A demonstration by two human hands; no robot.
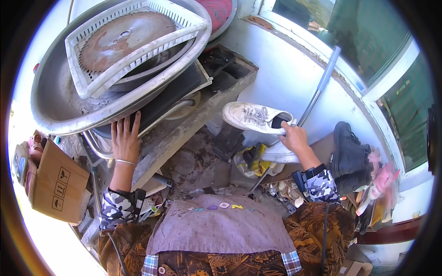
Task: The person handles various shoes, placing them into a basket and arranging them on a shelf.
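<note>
My right hand [295,138] pinches the heel of a white lace-up sneaker [257,117], whose toe points left and whose dark insole shows. Below it a second white shoe [279,153] is partly hidden by my right hand and wrist. My left hand [126,136] lies palm down with fingers spread, below the rim of a large metal basin [79,126]. Its fingertips reach a dark padded board [155,107] with a metal tube frame; whether they also touch the basin cannot be made out.
In the basin, a white plastic basket [138,62] carries a rusty circular saw blade [127,38]. A concrete ledge [193,124] runs beneath. Black boots [348,151] stand at right, near a pole [319,86] against the wall. A cardboard box [60,183] sits at left.
</note>
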